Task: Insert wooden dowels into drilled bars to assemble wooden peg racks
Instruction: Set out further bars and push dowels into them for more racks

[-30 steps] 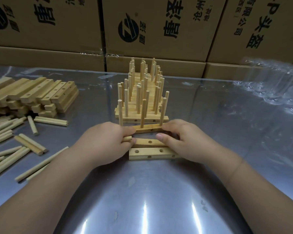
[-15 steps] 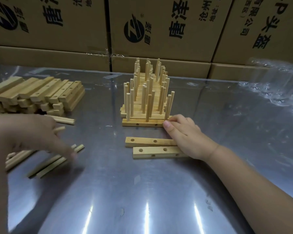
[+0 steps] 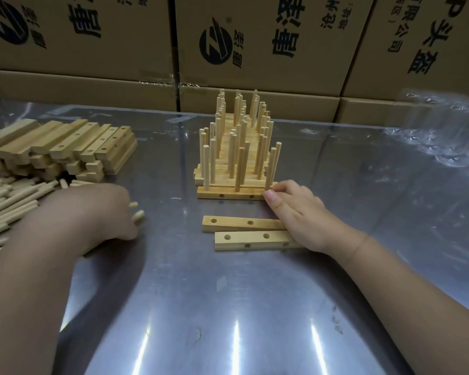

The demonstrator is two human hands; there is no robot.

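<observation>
Dowels (image 3: 138, 214) gripped in left hand (image 3: 103, 212) | right hand (image 3: 298, 212) relaxed, touching rack (image 3: 211, 194)

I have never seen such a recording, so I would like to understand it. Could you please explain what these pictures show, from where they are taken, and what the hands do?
There is no machine here: a person works with bare hands. The one camera sits on the person's head and looks down. On the metal table finished peg racks stand in a row. In front of them lie two empty drilled bars. At the left are a stack of bars and loose dowels. The right hand rests open against the nearest rack's end and holds nothing. The left hand reaches into the dowels; whether it grips any is not clear. Cardboard boxes stand behind.
</observation>
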